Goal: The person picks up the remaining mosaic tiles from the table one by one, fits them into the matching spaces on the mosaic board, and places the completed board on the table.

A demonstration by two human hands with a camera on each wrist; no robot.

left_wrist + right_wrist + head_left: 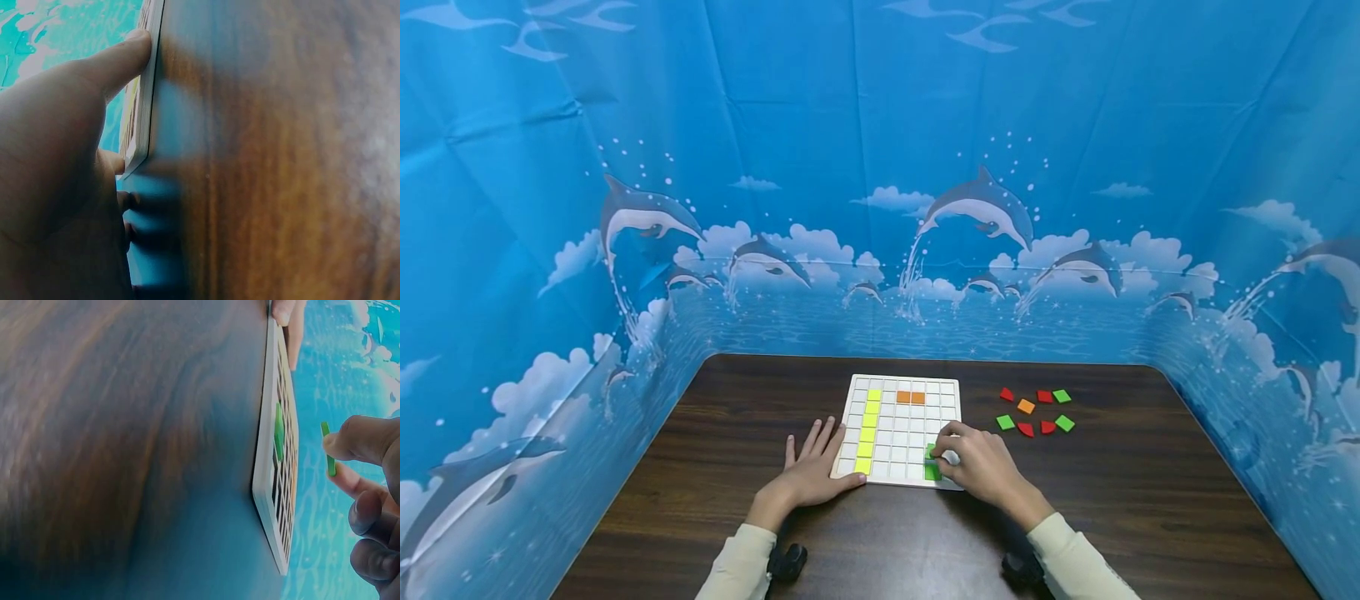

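Note:
A white grid board (898, 454) lies on the dark wooden table. My left hand (811, 477) rests at its near left corner, fingers spread, thumb on the front edge. Between thumb and finger my right hand (983, 465) pinches a small green tile (331, 466), raised above the board's near right part. Another green tile (932, 472) sits in the board's front row, just below the held one in the head view. A column of yellow tiles (868, 435) runs along the left side of the grid. Two orange tiles (912, 398) lie side by side near the back.
Right of the board several loose pieces lie scattered: red ones (1048, 427), green ones (1064, 423) and an orange one (1026, 407). The dark table (1120, 500) is bordered at the back and sides by a blue dolphin-print curtain (820, 200).

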